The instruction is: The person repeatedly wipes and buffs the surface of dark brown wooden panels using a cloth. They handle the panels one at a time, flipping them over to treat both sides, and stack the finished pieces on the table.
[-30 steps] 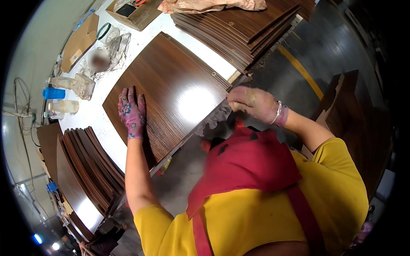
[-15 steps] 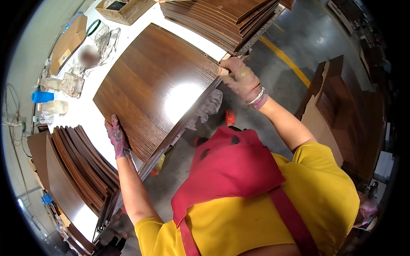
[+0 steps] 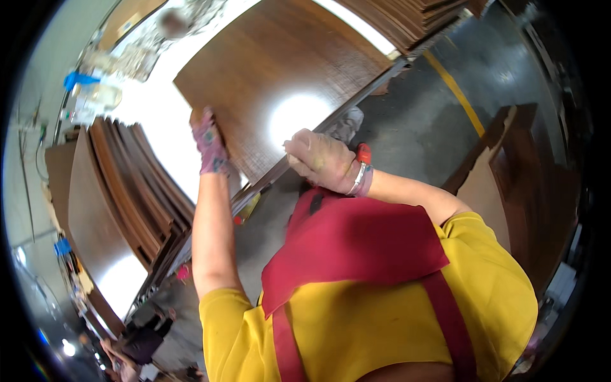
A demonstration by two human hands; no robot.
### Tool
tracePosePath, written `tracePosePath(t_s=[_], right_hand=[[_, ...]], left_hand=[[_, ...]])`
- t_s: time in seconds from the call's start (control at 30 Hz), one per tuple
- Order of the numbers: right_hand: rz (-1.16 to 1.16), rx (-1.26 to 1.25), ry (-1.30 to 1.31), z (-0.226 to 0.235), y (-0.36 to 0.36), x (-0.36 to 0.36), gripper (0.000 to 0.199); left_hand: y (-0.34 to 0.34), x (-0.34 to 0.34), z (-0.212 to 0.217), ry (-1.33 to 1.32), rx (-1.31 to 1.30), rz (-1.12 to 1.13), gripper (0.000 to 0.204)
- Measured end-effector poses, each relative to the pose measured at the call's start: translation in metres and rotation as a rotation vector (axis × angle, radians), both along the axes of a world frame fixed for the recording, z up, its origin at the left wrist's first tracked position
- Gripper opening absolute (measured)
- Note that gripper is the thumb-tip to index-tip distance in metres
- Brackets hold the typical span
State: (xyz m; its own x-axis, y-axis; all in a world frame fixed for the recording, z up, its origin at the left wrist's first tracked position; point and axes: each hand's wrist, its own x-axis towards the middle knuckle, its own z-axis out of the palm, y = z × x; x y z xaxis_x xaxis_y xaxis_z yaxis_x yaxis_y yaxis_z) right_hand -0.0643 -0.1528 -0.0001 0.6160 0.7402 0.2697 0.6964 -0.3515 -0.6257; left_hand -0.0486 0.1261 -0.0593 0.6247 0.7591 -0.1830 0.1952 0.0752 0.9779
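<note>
A glossy dark-brown wood panel (image 3: 267,70) lies on the white worktable, its near edge toward me. My left hand (image 3: 210,141), in a thin stained purple glove, rests against the panel's left edge with fingers stretched out. Just off the near edge, my right hand (image 3: 324,162) is closed in a pale dusty glove with a bracelet at the wrist. Its fingers wrap round a small tan block, which is mostly hidden now and showed more clearly earlier.
Curved brown panels (image 3: 130,184) stand stacked at the left, with another stack (image 3: 407,22) at the far right. Jars (image 3: 105,95) and a blue container (image 3: 79,80) line the table's left side. More brown boards (image 3: 531,172) stand on the floor at right.
My right hand has moved from the panel's right corner leftward along the near edge and closer to my body. My left hand stays at the left edge. The view has shifted.
</note>
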Motion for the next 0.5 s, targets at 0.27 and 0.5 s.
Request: tracePosePath(t_s=[0.27,0.5], right_hand=[[0.488,-0.026,0.173,0.006,0.083,-0.055,0.013],[0.1,0.163,0.177,0.077,0.064,0.089,0.032]], left_hand=[[0.004,-0.011,0.03,0.003,-0.044,-0.133,0.053],[-0.083,-0.055,0.07,0.161,1.223,-0.596,0.027]])
